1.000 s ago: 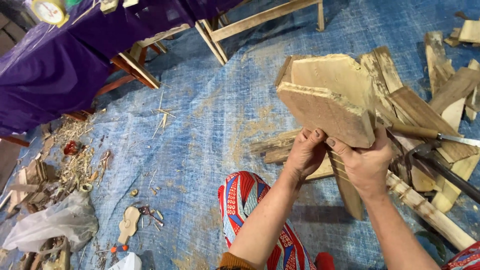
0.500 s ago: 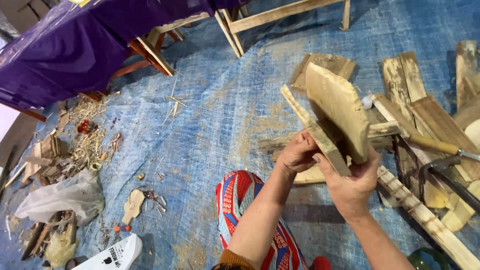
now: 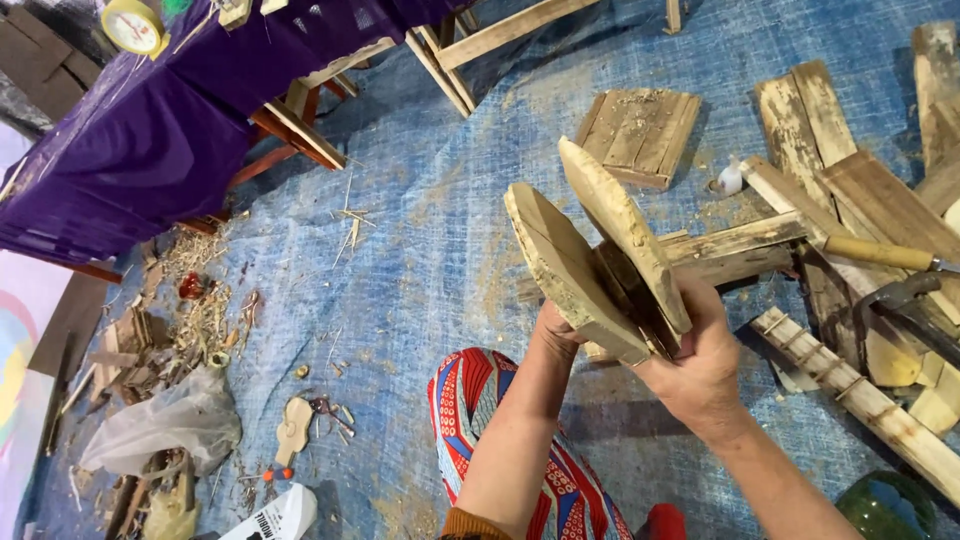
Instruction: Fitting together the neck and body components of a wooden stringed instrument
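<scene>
Far left we noted a purple cloth (image 3: 150, 150) draped over a table, with shavings (image 3: 190, 320) and a crumpled plastic bag (image 3: 165, 430) on the blue tarp (image 3: 420, 250) below it. A small flat wooden cut-out (image 3: 292, 428) lay near the bag.

At centre we saw the two wooden boards (image 3: 590, 260), rounded at their far ends, held up off the tarp. Their long axes ran from the hands up and to the left, away from the body, and the pair spread apart in a V toward the top. The left hand (image 3: 558, 325) was clamped on the near end of the left board from below, mostly hidden behind it. The right hand (image 3: 700, 365) gripped the near end where the boards met, fingers wrapped round the edge. Both hands sat at the same end, neither nearer than the other, with the boards just above a patterned red knee (image 3: 480, 410).

Against the view half a second before, the boards had tipped further up and opened wider, showing more of their edges. A second before, they faced us as one flat stack.

To the right lay a small slatted panel (image 3: 640, 135), loose planks (image 3: 800, 130), a wooden-handled tool (image 3: 880, 253) and a slatted strip (image 3: 850, 390), all apart from the hands.
</scene>
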